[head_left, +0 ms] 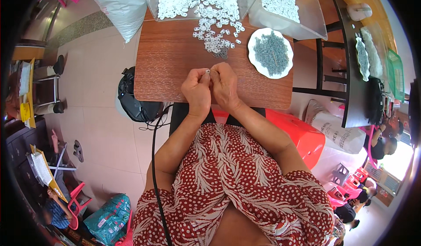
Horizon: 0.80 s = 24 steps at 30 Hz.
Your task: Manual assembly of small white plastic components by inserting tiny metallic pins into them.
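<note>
My left hand (196, 92) and my right hand (225, 84) meet over the near part of the brown wooden table. A small white plastic clip (207, 71) shows between the left thumb and forefinger. The right fingers are pinched close beside it, and what they hold is hidden. Just beyond my hands lies a loose pile of white plastic clips (218, 40), with a little heap of grey nails (220, 53) at its near edge. A white scalloped plate (252, 48) full of grey nails (271, 53) stands to the right of my hands.
Along the table's far edge stand a clear tray (151, 0) and a clear plastic bin (307, 24), both holding white clips. A white sack (120, 7) is at the far left. A black cable (154, 171) runs down past my left arm. Other people sit at both sides.
</note>
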Each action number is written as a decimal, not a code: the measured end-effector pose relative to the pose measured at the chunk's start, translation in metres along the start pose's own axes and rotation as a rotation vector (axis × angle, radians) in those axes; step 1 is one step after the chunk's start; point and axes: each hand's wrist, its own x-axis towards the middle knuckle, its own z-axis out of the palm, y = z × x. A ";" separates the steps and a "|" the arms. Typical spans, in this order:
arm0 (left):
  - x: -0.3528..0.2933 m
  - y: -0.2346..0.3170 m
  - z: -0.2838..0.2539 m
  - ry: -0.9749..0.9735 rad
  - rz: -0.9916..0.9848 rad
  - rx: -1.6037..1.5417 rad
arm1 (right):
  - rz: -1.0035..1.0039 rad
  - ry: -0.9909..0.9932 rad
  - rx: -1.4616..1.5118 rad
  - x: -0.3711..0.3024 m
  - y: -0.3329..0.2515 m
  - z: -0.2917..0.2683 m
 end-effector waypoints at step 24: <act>0.037 -0.012 -0.017 -0.081 -0.348 -0.349 | -0.040 -0.035 -0.677 0.143 0.064 0.037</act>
